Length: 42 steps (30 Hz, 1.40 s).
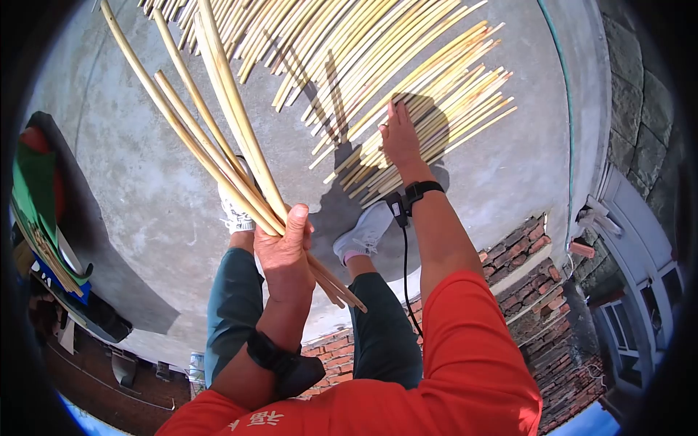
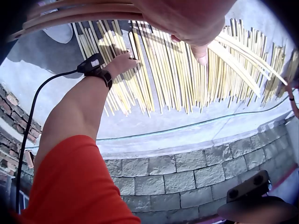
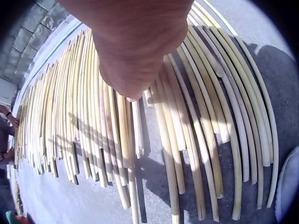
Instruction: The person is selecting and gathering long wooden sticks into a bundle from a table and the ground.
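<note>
My left hand (image 1: 285, 254) grips several peeled wooden sticks (image 1: 243, 134), which fan out up and away from the fist, with shorter ends below it. In the left wrist view the left hand (image 2: 187, 23) is above the rows, thumb downward. My right hand (image 1: 400, 138) lies on the sticks spread on the ground (image 1: 465, 102), fingers pointing away. From the right wrist the right hand (image 3: 140, 51) covers part of the sticks (image 3: 205, 116), its fingertips mostly hidden.
A long row of sticks (image 1: 349, 43) continues to the upper left on the concrete (image 1: 145, 182). Beyond it runs a green hose (image 1: 563, 87) beside a stone wall (image 1: 640, 94). Green cloth (image 1: 35, 182) lies at the left. Another person's arm (image 2: 293, 100) shows at the far right.
</note>
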Tool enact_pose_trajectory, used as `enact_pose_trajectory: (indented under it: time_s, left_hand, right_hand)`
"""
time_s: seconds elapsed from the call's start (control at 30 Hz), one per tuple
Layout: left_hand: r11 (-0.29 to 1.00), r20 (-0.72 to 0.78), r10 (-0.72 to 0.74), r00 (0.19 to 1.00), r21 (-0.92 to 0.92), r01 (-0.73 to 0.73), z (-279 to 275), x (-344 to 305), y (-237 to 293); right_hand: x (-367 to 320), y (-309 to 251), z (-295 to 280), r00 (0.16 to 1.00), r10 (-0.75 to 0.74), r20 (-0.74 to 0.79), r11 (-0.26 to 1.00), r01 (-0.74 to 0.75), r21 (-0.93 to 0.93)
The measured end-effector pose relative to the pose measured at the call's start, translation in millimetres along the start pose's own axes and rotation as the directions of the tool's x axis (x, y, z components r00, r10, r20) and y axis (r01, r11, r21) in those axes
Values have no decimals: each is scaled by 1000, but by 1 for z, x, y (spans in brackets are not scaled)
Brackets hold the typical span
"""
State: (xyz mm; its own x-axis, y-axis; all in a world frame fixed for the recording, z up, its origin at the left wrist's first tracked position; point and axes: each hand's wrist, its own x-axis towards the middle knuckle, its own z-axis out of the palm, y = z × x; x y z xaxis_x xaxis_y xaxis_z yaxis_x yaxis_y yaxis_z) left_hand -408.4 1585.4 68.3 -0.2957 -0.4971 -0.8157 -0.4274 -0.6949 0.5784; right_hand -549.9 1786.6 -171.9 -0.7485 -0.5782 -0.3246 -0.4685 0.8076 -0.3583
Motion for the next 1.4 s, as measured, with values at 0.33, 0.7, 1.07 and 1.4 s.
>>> enact_pose_trajectory:
  time_s: [0.33, 0.7, 1.07, 1.4]
  left_hand:
    - [998, 8, 29, 1000, -51, -28, 6, 0, 4]
    - [999, 15, 33, 999, -5, -32, 3, 2, 6]
    - [998, 15, 55, 998, -15, -54, 7, 2, 8]
    - [999, -7, 31, 999, -38, -32, 5, 6, 20]
  right_hand:
    - [58, 37, -12, 866, 364, -342, 931, -335, 143]
    - [93, 41, -9, 698, 697, -167, 705, -709, -19]
    - [97, -10, -33, 635, 772, 33, 386, -510, 769]
    - [127, 1, 5, 646, 753, -128, 648, -691, 322]
